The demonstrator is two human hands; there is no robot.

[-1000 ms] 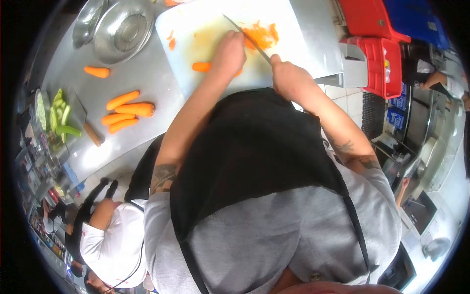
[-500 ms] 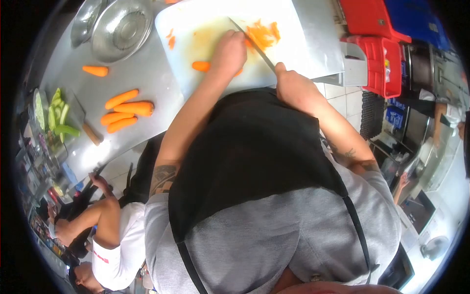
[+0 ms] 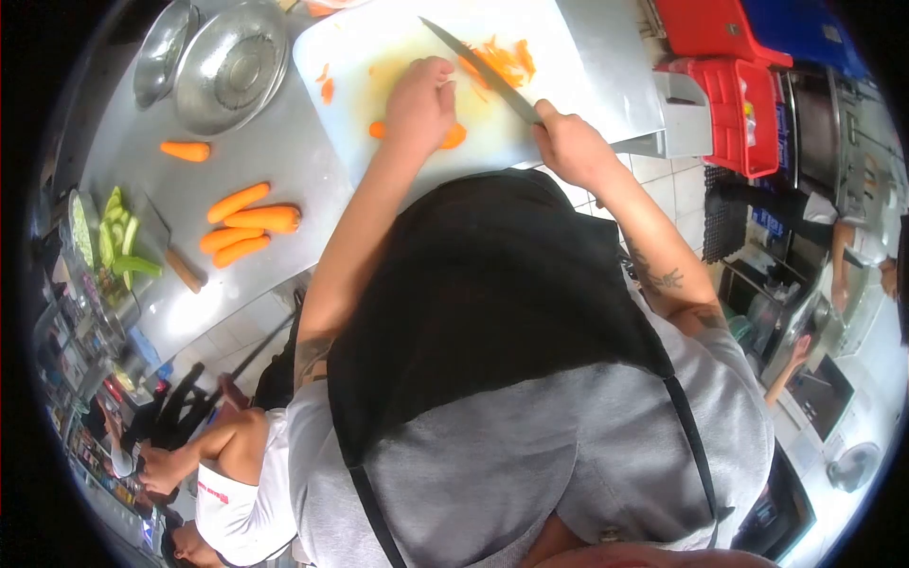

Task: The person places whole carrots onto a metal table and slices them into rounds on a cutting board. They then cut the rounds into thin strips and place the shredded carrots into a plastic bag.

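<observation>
My right hand grips a kitchen knife by its handle, the blade slanting away to the upper left over the white cutting board. Beside the blade lies a heap of cut carrot strips. Over the board's middle, left of the knife, is my left hand with curled fingers; whatever they may hold is hidden. Carrot pieces show on both sides of my left wrist, partly covered by it. A few carrot scraps rest near the board's left edge.
Several whole carrots and one carrot piece lie on the steel table. Metal bowls stand at the back left. A second knife lies near green vegetable pieces. Co-workers stand at both sides; red crates are right.
My left hand has drawn back to the left, away from the blade. The knife has shifted slightly up and left, its blade now turned flatter to view.
</observation>
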